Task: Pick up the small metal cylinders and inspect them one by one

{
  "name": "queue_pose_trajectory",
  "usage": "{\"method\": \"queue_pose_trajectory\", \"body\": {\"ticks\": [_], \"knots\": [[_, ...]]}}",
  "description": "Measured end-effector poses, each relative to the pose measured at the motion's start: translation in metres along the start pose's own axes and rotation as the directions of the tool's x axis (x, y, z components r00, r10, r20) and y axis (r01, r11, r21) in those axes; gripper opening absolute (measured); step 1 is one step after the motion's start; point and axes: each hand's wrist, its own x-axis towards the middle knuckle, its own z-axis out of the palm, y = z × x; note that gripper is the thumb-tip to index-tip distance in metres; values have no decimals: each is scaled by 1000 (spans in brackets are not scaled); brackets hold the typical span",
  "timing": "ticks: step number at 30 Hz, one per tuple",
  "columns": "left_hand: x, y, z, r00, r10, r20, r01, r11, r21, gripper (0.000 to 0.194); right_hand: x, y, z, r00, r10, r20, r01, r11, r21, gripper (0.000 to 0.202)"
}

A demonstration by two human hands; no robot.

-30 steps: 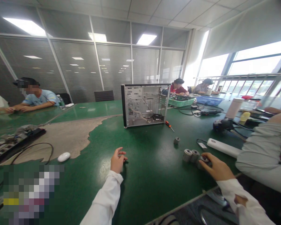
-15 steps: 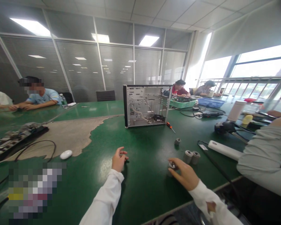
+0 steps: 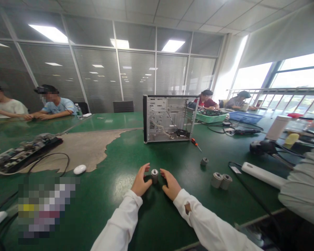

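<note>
A small grey metal cylinder (image 3: 154,177) with a light top and a dark centre stands upright on the green table (image 3: 143,223) between my two hands. My left hand (image 3: 141,182) is on its left side, fingers apart and curved toward it. On the other side my right hand (image 3: 170,184) is open, with a small gap between its fingers and the cylinder. To the right, two similar cylinders (image 3: 217,180) stand side by side, and a smaller one (image 3: 204,161) sits farther back.
An opened computer case (image 3: 170,118) stands at the back, with an orange-handled screwdriver (image 3: 196,144) beside it. On the left are a white oval object (image 3: 80,169) and a power strip (image 3: 26,153). A white bar (image 3: 264,174) and a person's sleeve (image 3: 303,181) are at right.
My right hand has moved left with the cylinder, which now stands in front of me, and has let go of it. My left hand has turned toward it. The view has shifted slightly.
</note>
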Motion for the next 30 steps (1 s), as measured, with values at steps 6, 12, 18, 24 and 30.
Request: {"method": "queue_pose_trajectory", "body": {"ticks": [6,12,18,24,30], "knots": [[-4,14,0,992,110,55,-116,986,123,52,50,17,15,973,187,-137,-141,946,292,51],[6,5,2,995,84,59,-90,990,112,36,68,31,21,950,282,-132,-176,836,519,38],[14,3,6,999,48,22,-50,992,118,38,61,22,17,956,292,38,-264,792,551,35],[17,1,10,993,112,42,-118,970,211,38,57,9,12,974,221,49,-218,862,457,38],[21,-10,11,999,12,38,-15,996,85,37,59,10,12,976,210,47,-205,839,504,42]]}}
